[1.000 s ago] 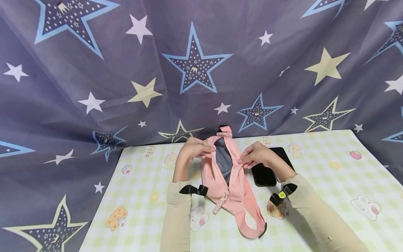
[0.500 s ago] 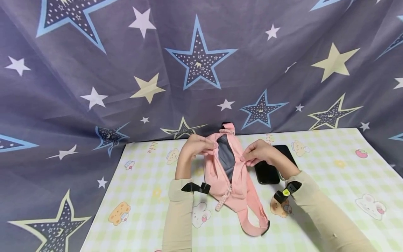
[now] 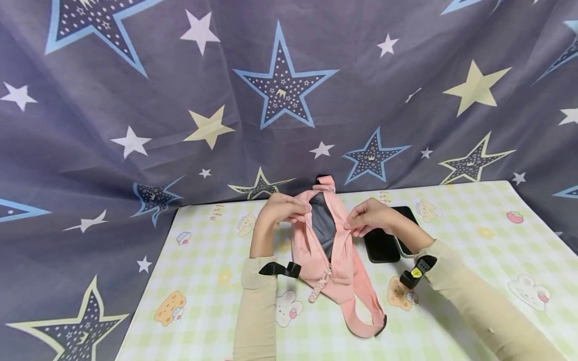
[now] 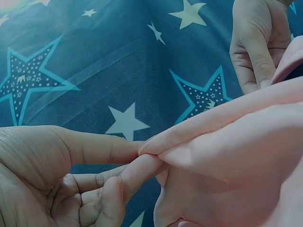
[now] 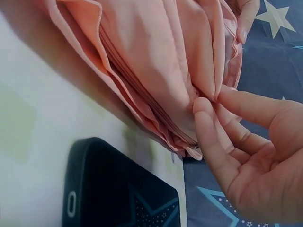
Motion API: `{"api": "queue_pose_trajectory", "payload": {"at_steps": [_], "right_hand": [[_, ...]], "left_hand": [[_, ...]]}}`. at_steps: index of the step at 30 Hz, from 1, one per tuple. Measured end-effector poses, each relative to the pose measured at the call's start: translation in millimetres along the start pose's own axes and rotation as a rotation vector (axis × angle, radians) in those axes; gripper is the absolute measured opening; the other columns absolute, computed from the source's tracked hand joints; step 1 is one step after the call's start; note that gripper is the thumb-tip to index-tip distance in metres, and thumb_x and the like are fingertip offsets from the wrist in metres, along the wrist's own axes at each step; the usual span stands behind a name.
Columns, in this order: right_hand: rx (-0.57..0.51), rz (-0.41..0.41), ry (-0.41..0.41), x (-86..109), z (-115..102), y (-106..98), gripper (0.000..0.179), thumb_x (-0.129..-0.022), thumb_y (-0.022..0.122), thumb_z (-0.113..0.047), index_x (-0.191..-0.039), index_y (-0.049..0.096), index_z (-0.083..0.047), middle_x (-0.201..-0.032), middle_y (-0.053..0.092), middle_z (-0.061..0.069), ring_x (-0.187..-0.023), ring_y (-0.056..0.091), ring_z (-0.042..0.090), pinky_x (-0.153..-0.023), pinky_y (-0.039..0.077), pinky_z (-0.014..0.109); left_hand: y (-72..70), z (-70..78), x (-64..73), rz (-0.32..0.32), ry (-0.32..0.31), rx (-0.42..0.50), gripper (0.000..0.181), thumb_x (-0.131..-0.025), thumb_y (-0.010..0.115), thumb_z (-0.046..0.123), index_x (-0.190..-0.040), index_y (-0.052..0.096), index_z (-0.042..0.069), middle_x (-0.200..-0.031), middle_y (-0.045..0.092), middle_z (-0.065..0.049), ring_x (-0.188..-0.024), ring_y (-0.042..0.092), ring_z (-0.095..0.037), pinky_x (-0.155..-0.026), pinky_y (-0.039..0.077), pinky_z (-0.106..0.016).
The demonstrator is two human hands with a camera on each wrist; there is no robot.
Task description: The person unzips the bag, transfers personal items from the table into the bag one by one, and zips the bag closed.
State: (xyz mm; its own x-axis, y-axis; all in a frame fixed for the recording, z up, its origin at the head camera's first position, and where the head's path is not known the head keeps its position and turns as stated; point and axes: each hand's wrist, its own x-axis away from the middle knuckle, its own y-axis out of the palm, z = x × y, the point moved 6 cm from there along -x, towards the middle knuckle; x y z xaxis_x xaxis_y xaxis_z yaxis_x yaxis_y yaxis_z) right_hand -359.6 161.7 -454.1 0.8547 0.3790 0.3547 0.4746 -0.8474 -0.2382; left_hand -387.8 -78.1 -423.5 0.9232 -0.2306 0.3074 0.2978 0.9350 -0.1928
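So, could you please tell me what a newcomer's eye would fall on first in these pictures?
Probably the pink bag on the table, its grey lining showing where the left hand and right hand pinch the edges apart. The star-print cloth filling the background would likely come next. A black phone-like object lies right of the bag.

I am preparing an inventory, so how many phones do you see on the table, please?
2: one black phone right of the pink bag; a light-edged phone beside it, partly hidden by the right forearm. Others may be hidden.
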Motion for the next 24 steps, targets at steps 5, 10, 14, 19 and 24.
{"api": "queue_pose_trajectory", "payload": {"at_steps": [5,10,14,19,24], "right_hand": [[0.043,0.009,-0.002,2.9,-8,-9,0.027,-0.095,0.068,-0.009,-0.110,0.068,0.013,-0.078,0.073,0.004,-0.069,0.070,0.013,-0.068,0.062,0.027],[0.115,0.120,0.014,13.2,-20,-34,0.031,-0.096,0.070,-0.016,-0.112,0.067,0.011,-0.081,0.074,0.005,-0.069,0.070,0.014,-0.069,0.062,0.030],[0.193,0.226,0.047,23.2,-24,-57,0.032,-0.095,0.070,-0.016,-0.114,0.066,0.010,-0.078,0.073,0.004,-0.068,0.070,0.014,-0.067,0.061,0.031],[0.308,0.294,0.140,33.9,-13,-80,0.031,-0.093,0.072,-0.019,-0.108,0.062,0.007,-0.071,0.066,0.000,-0.064,0.067,0.012,-0.064,0.060,0.032],[0.400,0.295,0.219,42.0,4,-96,0.037,-0.092,0.074,-0.021,-0.109,0.059,0.009,-0.074,0.065,0.005,-0.067,0.065,0.016,-0.069,0.060,0.037]], "left_hand": [[-2.3,-1.5,1.3,-0.009,0.002,0.003,0.022,-0.086,0.078,0.006,-0.104,0.077,-0.006,-0.057,0.069,0.006,-0.052,0.066,-0.002,-0.049,0.050,-0.014],[-1.1,0.1,2.1,-0.036,0.006,0.013,0.022,-0.087,0.078,0.006,-0.105,0.076,-0.007,-0.057,0.069,0.005,-0.052,0.066,-0.002,-0.049,0.050,-0.013],[0.0,-0.5,0.0,-0.042,-0.004,0.014,0.022,-0.088,0.078,0.007,-0.105,0.076,-0.006,-0.059,0.070,0.005,-0.054,0.067,-0.002,-0.050,0.051,-0.013],[1.8,-2.3,-3.2,-0.042,-0.008,0.001,0.021,-0.088,0.078,0.008,-0.103,0.076,-0.006,-0.058,0.070,0.005,-0.053,0.066,-0.002,-0.050,0.051,-0.014],[2.0,-1.3,-2.9,-0.049,-0.009,-0.005,0.021,-0.087,0.079,0.008,-0.103,0.076,-0.006,-0.058,0.069,0.005,-0.052,0.065,-0.003,-0.049,0.051,-0.014]]}}
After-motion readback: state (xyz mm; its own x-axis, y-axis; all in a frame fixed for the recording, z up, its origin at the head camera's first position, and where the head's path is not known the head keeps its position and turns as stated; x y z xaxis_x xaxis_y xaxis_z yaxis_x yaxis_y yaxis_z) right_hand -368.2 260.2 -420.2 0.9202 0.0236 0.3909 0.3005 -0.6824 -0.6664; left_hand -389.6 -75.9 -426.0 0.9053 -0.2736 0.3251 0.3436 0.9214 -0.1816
